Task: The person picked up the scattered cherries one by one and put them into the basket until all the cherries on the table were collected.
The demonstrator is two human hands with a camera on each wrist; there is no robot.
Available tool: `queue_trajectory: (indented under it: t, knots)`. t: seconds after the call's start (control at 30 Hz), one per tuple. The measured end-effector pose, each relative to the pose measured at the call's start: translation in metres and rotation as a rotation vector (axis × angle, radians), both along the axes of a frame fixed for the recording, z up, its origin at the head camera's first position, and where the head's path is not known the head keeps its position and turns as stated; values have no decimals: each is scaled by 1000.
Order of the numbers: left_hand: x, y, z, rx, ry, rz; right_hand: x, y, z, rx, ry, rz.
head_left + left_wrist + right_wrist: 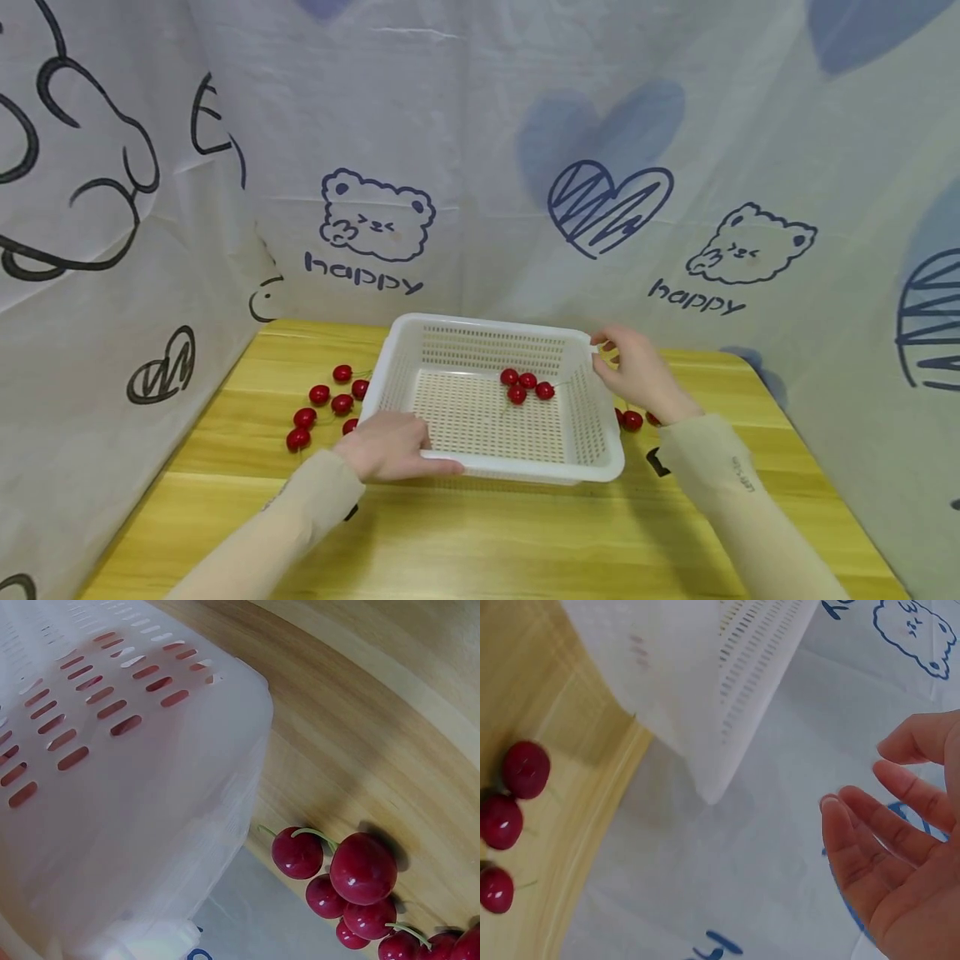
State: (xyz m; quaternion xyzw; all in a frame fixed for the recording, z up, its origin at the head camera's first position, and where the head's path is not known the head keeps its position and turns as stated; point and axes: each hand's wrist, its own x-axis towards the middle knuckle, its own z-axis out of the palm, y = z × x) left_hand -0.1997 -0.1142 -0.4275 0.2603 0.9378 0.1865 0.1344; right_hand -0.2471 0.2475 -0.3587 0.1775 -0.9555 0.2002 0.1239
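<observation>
White plastic basket [525, 467] towards table's [480, 550] 12 o'clock, gripped by left hand [393, 447] at its 8, with right hand [637, 375] loose-fingered by its 2; best held level imo, for cherries [517, 394] inside.

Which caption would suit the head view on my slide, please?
Left hand on the near rim of a white basket with red cherries inside; right hand by its far corner.

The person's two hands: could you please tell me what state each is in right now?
Left hand: closed, holding the white perforated plastic basket by its near-left corner.
Right hand: open and holding nothing, near the basket's far-right corner.
</observation>
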Motion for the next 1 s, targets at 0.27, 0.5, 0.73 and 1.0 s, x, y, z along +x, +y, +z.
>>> queue_trajectory:
  t: [0.27, 0.5, 0.73, 1.0]
  knots:
    - [-1, 0, -1, 1, 1, -5, 22, 33, -9, -22, 57, -26]
    - [2, 1, 1, -7, -4, 2, 36, 59, -26, 22, 102, -53]
    - [3, 1, 4, -11, -6, 13, 44, 80, -48, 86, 76, -72]
    - [2, 0, 2, -14, -2, 16, 44, 102, -74, 137, -11, -85]
